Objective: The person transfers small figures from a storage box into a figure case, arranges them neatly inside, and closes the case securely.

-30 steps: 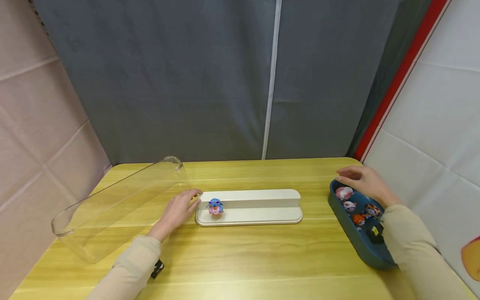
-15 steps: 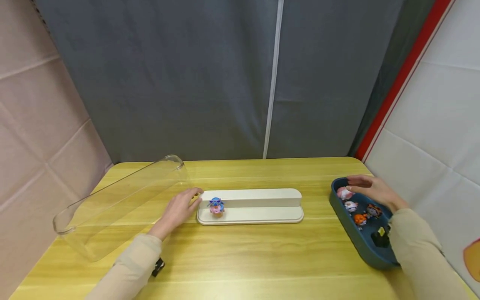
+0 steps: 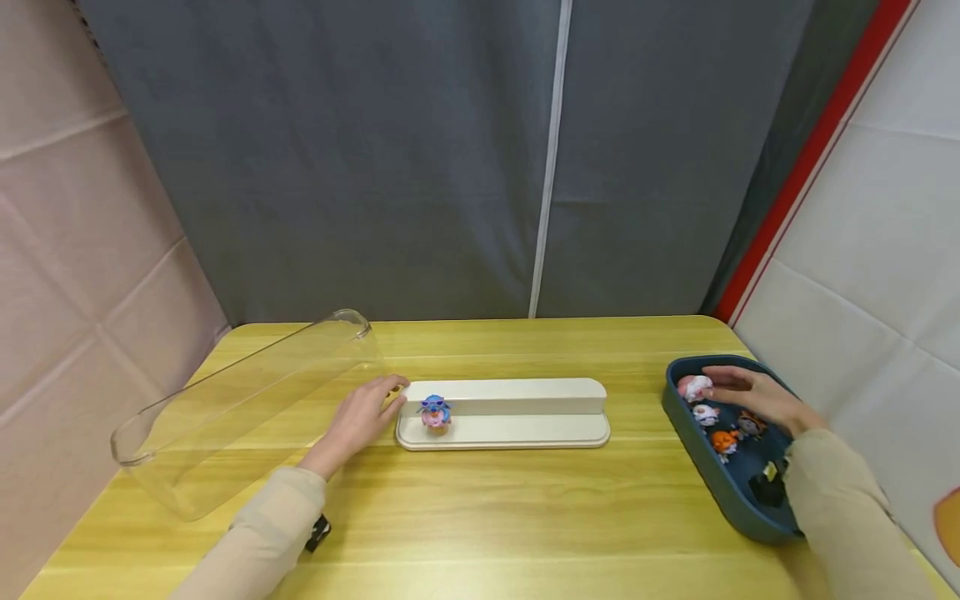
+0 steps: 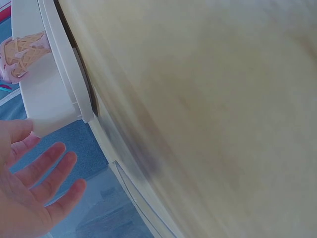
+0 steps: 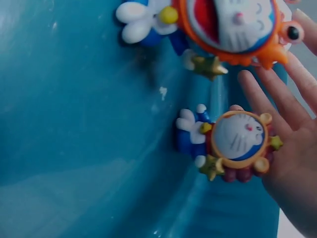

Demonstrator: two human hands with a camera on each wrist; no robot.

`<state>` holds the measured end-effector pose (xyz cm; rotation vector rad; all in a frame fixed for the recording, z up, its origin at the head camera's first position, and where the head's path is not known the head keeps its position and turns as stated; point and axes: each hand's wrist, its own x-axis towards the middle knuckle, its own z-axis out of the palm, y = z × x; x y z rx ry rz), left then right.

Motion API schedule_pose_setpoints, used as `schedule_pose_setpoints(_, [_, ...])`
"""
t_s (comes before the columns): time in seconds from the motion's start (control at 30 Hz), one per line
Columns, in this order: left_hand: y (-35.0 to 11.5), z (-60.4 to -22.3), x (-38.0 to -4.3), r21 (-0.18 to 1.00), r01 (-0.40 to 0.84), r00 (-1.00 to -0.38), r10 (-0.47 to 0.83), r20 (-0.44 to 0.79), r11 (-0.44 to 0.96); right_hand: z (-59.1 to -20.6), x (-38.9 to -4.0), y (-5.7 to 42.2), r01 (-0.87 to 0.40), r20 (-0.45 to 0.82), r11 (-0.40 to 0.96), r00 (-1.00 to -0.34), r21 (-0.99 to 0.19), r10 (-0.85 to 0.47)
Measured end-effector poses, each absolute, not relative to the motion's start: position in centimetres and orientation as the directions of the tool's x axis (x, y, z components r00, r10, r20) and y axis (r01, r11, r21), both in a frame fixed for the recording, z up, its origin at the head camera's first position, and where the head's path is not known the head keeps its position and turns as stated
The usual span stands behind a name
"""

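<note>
With your left hand (image 3: 360, 420) relaxed at the white stand (image 3: 517, 428), your right hand (image 3: 763, 398), its grip unclear, could fumble the pink-white figurine (image 3: 694, 387) in the blue tray (image 3: 703, 467) if neighbouring figurines (image 3: 724, 442) crowd it

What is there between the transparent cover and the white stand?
The left hand is between the transparent cover and the white stand, over the wooden table; the head view shows this.
</note>
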<state>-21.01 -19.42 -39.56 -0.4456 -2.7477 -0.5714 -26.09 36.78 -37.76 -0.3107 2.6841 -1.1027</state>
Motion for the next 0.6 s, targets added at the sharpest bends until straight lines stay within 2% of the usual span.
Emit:
schedule_pose_setpoints(0.33, [-19.34,-39.53,-21.05,0.341,0.35,-0.912,0.234,0.338,0.873,-38.64,-26.63,36.96,-0.064,-0.164,0.711,-0.955,-0.7,-0.247])
schedule_pose_setpoints(0.6, [-19.39,-39.58,-21.04,0.341,0.342,-0.916,0.23,0.328,0.876,-38.74,-26.98,36.92,-0.103,-0.155,0.708,-0.944,-0.699,-0.29])
